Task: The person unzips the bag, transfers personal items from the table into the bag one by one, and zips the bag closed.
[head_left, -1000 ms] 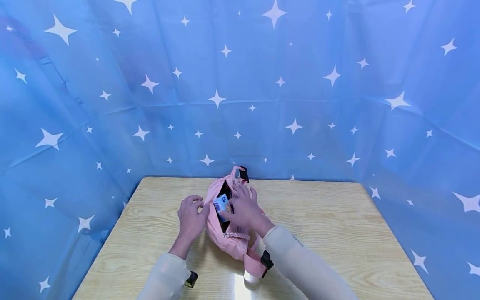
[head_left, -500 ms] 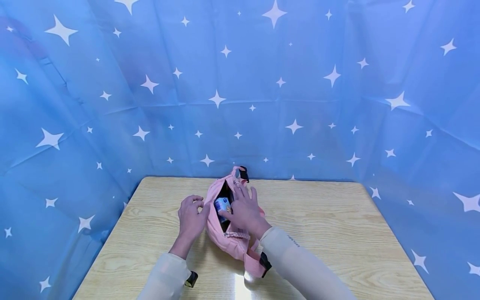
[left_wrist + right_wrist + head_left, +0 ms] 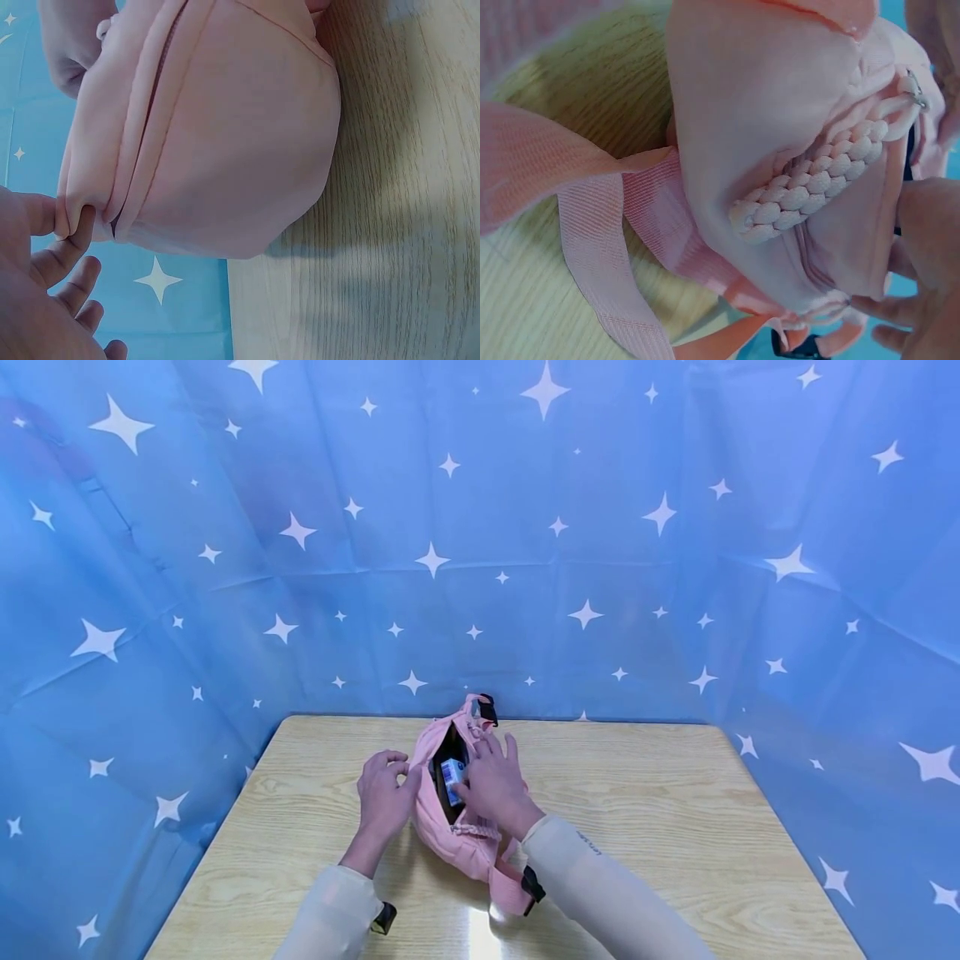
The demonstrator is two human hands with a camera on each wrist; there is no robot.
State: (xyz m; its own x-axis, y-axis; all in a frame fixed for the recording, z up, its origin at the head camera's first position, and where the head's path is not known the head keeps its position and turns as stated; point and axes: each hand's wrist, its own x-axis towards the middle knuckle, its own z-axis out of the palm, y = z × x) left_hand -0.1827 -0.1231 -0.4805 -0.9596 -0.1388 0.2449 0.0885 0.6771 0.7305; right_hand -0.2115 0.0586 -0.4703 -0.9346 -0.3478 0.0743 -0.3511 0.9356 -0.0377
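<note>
A pink waist bag (image 3: 438, 827) lies unzipped on the table, its dark opening facing up. Inside sits a small blue-and-white box (image 3: 452, 777), partly hidden by the right thumb. My left hand (image 3: 384, 797) pinches the bag's left rim between thumb and index finger, and in the left wrist view its other fingers (image 3: 79, 289) hang free. My right hand (image 3: 498, 785) holds the opposite rim, thumb over the opening beside the box and fingers along the outer side. In the right wrist view a braided pull (image 3: 810, 184) hangs from the zip.
The wooden table (image 3: 637, 827) extends around the bag. A pink strap (image 3: 510, 889) with a black buckle (image 3: 532, 885) lies toward the near edge, and another buckle (image 3: 487, 710) is at the far end. A blue starry curtain (image 3: 480, 527) stands behind.
The box has turned and sunk deeper into the bag. My right hand has shifted slightly right, its thumb drawing back from the box. My left hand stays at the rim.
</note>
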